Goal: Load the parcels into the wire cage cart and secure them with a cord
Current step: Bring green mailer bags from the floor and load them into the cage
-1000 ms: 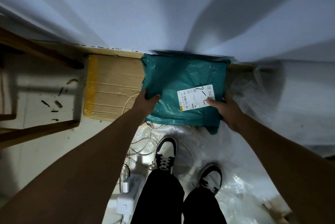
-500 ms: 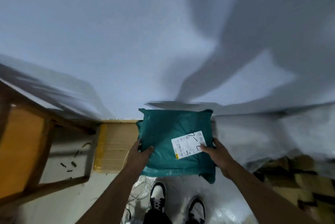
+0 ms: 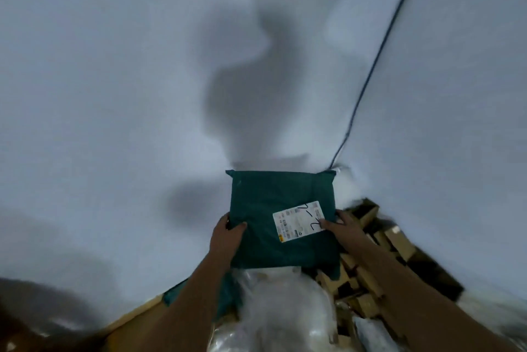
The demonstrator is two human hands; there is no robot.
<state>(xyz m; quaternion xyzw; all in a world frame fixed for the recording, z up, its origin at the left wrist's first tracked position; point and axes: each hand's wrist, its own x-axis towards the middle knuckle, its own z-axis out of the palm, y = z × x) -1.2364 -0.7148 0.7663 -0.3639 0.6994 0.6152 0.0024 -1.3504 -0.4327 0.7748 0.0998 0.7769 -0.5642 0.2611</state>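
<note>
Head view: both hands (left (image 3: 225,237), right (image 3: 343,227)) grip green parcel (image 3: 273,209), white-labelled.

Boxes (image 3: 379,240) right — wall (image 3: 114,95) ahead

teal parcel (image 3: 281,217), white label, held aloft

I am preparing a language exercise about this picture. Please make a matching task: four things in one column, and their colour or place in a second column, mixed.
Things:
1. parcel
2. label
3. cable
4. small boxes

Descriptions:
A. brown, piled at the lower right
B. teal, held by the left hand and right hand
C. dark, running up the wall
D. white, with handwriting

Pairs: 1-B, 2-D, 3-C, 4-A
</note>
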